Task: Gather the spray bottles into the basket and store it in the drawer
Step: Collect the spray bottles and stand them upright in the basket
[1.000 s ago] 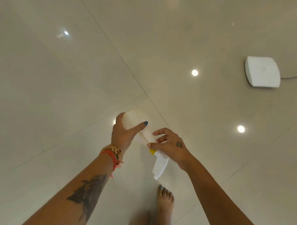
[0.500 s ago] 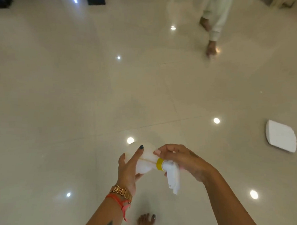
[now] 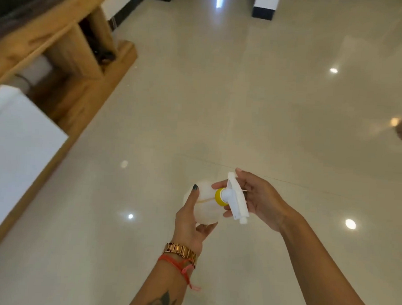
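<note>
The person holds the spray bottle [image 3: 204, 206] sideways, left hand [image 3: 189, 223] fingers wrapped around its body, right hand [image 3: 258, 198] fingers clamped on the top at three o'clock, probably to carry it safely.

A glossy beige tiled floor [image 3: 197, 106] is dotted with reflected ceiling lights; a wooden shelf unit [image 3: 68, 45] is seen at the left.
</note>
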